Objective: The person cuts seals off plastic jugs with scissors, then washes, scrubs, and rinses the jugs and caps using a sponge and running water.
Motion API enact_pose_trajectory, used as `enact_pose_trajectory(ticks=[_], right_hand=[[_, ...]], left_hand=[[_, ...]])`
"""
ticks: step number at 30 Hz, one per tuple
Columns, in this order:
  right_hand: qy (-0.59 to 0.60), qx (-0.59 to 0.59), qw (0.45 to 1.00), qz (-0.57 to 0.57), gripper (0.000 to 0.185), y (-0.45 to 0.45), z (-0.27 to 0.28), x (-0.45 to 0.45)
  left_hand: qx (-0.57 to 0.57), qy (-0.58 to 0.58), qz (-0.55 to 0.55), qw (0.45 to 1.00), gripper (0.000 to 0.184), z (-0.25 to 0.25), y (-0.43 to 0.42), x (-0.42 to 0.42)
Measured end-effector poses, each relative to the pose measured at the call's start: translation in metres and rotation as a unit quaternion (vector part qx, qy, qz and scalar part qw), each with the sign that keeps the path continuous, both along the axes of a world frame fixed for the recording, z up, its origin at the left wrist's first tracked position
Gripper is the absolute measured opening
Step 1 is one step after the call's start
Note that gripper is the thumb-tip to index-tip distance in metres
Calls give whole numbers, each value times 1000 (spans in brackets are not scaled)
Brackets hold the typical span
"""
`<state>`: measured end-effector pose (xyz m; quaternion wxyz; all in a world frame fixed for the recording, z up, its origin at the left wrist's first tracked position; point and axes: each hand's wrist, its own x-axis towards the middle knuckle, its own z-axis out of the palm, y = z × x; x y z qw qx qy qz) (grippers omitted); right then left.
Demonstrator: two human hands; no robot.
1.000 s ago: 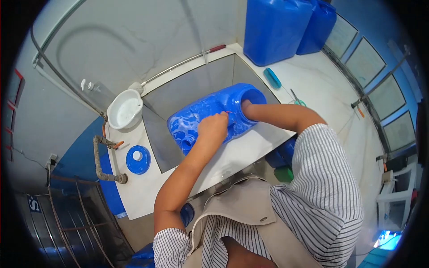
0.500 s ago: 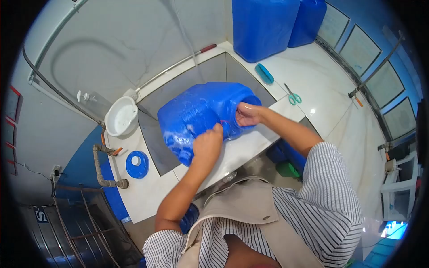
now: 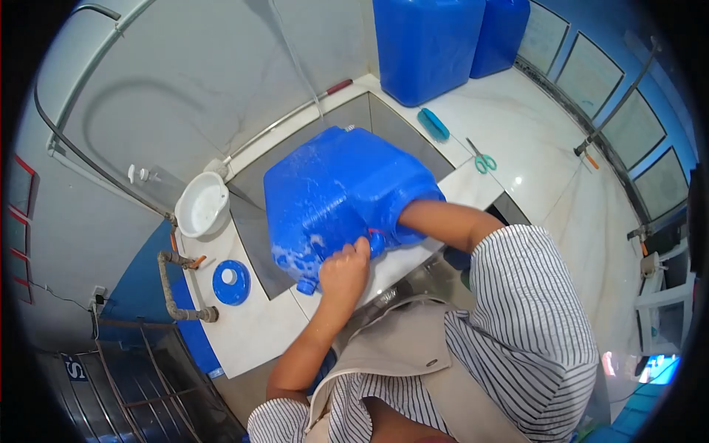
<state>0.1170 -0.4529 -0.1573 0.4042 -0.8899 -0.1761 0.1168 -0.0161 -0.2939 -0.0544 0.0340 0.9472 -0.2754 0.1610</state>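
A large blue water jug (image 3: 325, 184) lies on its side over the sink, wet and with soap suds near its small spout. My left hand (image 3: 346, 270) is closed on the jug's handle along the near side. Through the wide round mouth on the right, my right forearm (image 3: 447, 220) reaches inside the jug. My right hand is hidden within, so its fingers and anything they hold cannot be seen.
Around the sink (image 3: 258, 255) are a white basin (image 3: 201, 205), a blue lid with white cap (image 3: 231, 283), a teal brush (image 3: 433, 125) and green-handled scissors (image 3: 482, 161). Blue containers (image 3: 428, 52) stand at the back. A red-handled rod (image 3: 284, 124) lies along the sink's far edge.
My right hand has gone from the jug's mouth deep inside it, up to the forearm. The jug has rolled slightly and shifted a little, with my left hand still on its handle.
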Motion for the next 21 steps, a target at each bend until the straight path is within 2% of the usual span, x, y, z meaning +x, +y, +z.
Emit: enact_pose_trajectory(ticks=[4, 7, 9, 11, 12, 14, 16, 17, 19, 21], right_hand=[[104, -99, 985, 99, 19, -14, 25, 14], [232, -206, 931, 191, 18, -31, 41, 14], [241, -244, 914, 218, 17, -42, 52, 7], [131, -257, 933, 216, 18, -46, 89, -4], [29, -261, 941, 215, 19, -46, 111, -16], [1, -289, 940, 181, 21, -50, 145, -25], [-98, -124, 987, -17, 21, -69, 170, -28], [-152, -123, 979, -57, 21, -81, 184, -35], [-234, -160, 949, -138, 19, -116, 181, -41], [-257, -199, 927, -185, 17, -152, 135, -40]], left_hand=[[14, 19, 28, 999, 16, 1, -1, 15], [-1, 41, 36, 999, 19, 8, -1, 30], [1, 71, 54, 996, 18, 9, -1, 38], [-4, 76, 70, 995, 19, 17, -2, 47], [-2, 93, 84, 992, 20, 18, -1, 49], [-17, 101, 93, 990, 21, 19, 6, 61], [-32, 105, 106, 988, 24, 17, 18, 80], [-50, 84, 133, 986, 26, 8, 25, 90], [-90, 75, 179, 977, 34, -9, 40, 109], [-114, 67, 204, 970, 34, -23, 51, 121]])
